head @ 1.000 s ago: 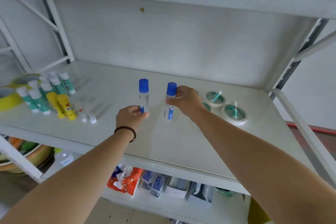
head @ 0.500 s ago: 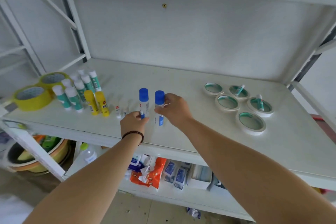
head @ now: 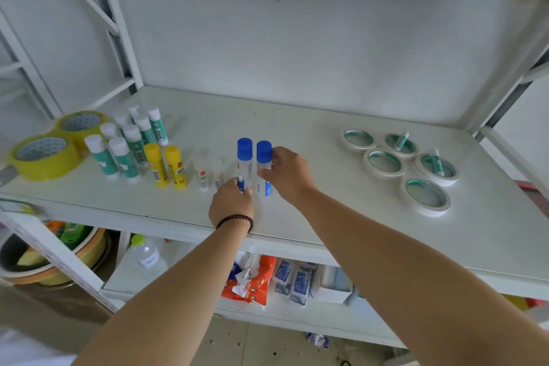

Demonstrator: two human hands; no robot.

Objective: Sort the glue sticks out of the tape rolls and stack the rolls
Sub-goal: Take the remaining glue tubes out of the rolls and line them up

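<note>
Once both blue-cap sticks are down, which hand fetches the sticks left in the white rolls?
Right hand, probably: the white tape rolls holding two small glue sticks lie on its side. The left hand would have to cross over.

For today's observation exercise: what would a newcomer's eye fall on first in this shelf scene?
Probably the two blue-capped glue bottles at mid-shelf, the left hand and right hand each holding one upright. Next, the yellow tape rolls at far left, and five white tape rolls lying flat at right, two with small glue sticks inside.
</note>
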